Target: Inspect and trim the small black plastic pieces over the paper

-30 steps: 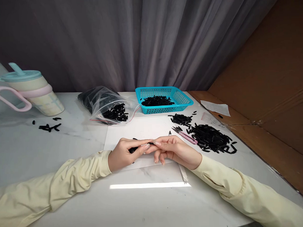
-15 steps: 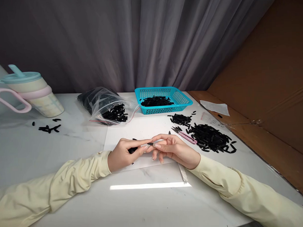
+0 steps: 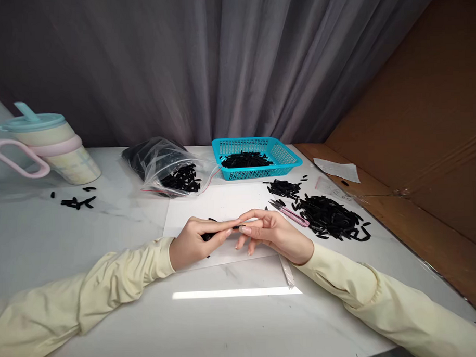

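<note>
My left hand [image 3: 191, 243] and my right hand [image 3: 281, 237] meet over a white sheet of paper [image 3: 177, 214], fingertips touching. Between them is a small, narrow black piece [image 3: 236, 227], pinched by my right thumb and forefinger and touching the left fingertips. More black pieces [image 3: 207, 235] show in the hollow of my left hand, partly hidden by its fingers. The other right fingers hang loosely curled. Just right of that hand lie thread snips [image 3: 296, 215] with pink handles, blades towards the back, beside a large heap of black pieces [image 3: 333, 217].
At the back stand a turquoise basket [image 3: 261, 172] holding black pieces and an unsealed clear zip bag [image 3: 152, 171] of them. A smaller heap [image 3: 284, 187] lies right of the paper. On the left are a tumbler [image 3: 71, 161] and several loose pieces [image 3: 78, 203]. Cardboard [image 3: 423, 104] borders the right.
My right thumb and fingers have shifted slightly, and the black piece between the hands is turned a little and less visible. The other things have stayed put.
</note>
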`<state>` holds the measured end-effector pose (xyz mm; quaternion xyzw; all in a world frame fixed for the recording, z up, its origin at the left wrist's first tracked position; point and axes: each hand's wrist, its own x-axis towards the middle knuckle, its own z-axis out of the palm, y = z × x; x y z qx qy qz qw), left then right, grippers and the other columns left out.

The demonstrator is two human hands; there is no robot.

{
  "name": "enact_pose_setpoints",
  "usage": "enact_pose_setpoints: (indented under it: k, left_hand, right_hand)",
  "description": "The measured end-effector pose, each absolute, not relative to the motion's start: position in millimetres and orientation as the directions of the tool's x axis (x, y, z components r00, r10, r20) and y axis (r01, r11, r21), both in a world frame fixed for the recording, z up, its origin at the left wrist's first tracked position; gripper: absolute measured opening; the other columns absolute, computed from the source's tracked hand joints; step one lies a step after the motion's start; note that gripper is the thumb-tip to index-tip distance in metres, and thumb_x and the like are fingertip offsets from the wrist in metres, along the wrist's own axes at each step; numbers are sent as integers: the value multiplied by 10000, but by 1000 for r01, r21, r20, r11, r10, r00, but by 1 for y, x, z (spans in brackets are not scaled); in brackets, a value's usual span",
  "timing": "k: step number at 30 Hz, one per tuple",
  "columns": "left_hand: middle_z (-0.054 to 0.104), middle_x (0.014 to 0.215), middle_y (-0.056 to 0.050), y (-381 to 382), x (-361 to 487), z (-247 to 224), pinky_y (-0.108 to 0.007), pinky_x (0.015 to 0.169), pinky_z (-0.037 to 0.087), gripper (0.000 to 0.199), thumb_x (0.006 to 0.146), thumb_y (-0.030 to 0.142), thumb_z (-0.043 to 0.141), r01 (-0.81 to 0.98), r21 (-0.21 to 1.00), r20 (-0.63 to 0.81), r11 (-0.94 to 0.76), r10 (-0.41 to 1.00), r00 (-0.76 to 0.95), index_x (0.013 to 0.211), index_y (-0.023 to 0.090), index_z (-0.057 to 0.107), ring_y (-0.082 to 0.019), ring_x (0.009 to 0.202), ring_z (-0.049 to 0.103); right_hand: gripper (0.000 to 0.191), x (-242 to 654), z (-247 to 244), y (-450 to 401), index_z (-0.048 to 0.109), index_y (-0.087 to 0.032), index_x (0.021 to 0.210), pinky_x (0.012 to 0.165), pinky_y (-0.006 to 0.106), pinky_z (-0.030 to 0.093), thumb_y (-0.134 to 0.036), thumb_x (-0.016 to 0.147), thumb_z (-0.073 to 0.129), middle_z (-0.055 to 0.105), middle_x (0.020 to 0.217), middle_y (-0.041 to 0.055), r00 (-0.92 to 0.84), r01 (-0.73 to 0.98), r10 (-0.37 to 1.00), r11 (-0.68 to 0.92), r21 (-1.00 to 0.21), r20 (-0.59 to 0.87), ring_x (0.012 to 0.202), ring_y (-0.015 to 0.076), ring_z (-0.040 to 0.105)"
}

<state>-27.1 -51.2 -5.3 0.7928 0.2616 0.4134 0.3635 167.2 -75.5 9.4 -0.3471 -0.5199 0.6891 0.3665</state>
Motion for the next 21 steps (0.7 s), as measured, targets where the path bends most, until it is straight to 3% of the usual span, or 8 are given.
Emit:
enact_pose_setpoints:
  k: [4, 6, 8, 11, 14, 16, 18, 21]
  left_hand:
    - [401, 384, 70, -48, -27, -2, -199, 376, 280, 362, 797, 256, 549, 142, 951, 198, -275, 893, 404, 1103, 92, 652, -63, 371, 312]
    - [361, 393, 82, -44, -27, -2, -197, 389, 274, 402, 790, 287, 558, 68, 988, 109, -141, 931, 349, 1123, 76, 635, -57, 379, 304]
    - [360, 399, 83, -38, -27, -1, -198, 392, 261, 432, 775, 305, 575, -24, 998, 67, -63, 950, 306, 1121, 53, 628, -53, 378, 306]
    - [345, 394, 89, -29, -29, -1, -191, 369, 212, 468, 747, 309, 597, -136, 991, 17, 15, 972, 232, 1124, 32, 613, -50, 366, 300]
    - [324, 403, 97, -20, -33, 1, -179, 336, 149, 500, 717, 290, 596, -181, 976, -91, 120, 983, 160, 1141, 25, 584, -50, 344, 290]
    - [313, 411, 101, -17, -34, 2, -176, 324, 118, 501, 708, 270, 575, -186, 968, -144, 169, 980, 141, 1145, 22, 571, -47, 325, 269]
    - [309, 419, 101, -14, -35, 3, -173, 318, 117, 484, 706, 248, 554, -186, 965, -163, 186, 978, 134, 1132, 19, 572, -44, 319, 258]
    - [315, 427, 96, -13, -34, 4, -166, 319, 138, 460, 707, 231, 543, -183, 962, -181, 204, 974, 133, 1114, 20, 581, -46, 332, 265]
  right_hand:
    - [225, 179, 24, -55, 580, -131, 923, 559, 273, 535, -298, 785, 639, 683, 821, 82, -376, 18, 919, 138, -990, 121, 712, 178, 659]
    - [192, 192, 39, -27, 569, -147, 932, 573, 282, 532, -284, 804, 611, 662, 971, 106, -290, 172, 911, 353, -920, 295, 801, 201, 658]
    - [157, 205, 55, 7, 549, -148, 980, 616, 325, 537, -233, 849, 539, 656, 1001, 120, -245, 420, 879, 476, -773, 408, 868, 230, 650]
    - [240, 209, 67, 42, 553, -119, 1020, 826, 459, 473, -62, 787, 560, 633, 1046, 155, -305, 756, 822, 516, -402, 481, 1012, 294, 585]
    - [208, 184, 53, 33, 583, -131, 978, 901, 479, 413, -48, 789, 558, 631, 1032, 142, -417, 762, 787, 576, -296, 455, 1037, 290, 547]
    - [160, 159, 33, 8, 588, -145, 962, 832, 384, 472, -117, 804, 593, 649, 953, 101, -536, 719, 752, 645, -258, 385, 925, 236, 586]
    - [282, 135, 15, -19, 550, -118, 1052, 740, 344, 500, -247, 812, 624, 632, 923, 108, -626, 686, 716, 694, -220, 307, 851, 223, 587]
    - [341, 113, 0, -39, 492, -85, 1091, 695, 366, 483, -368, 902, 469, 591, 946, 137, -726, 683, 678, 730, 9, 116, 827, 241, 564]
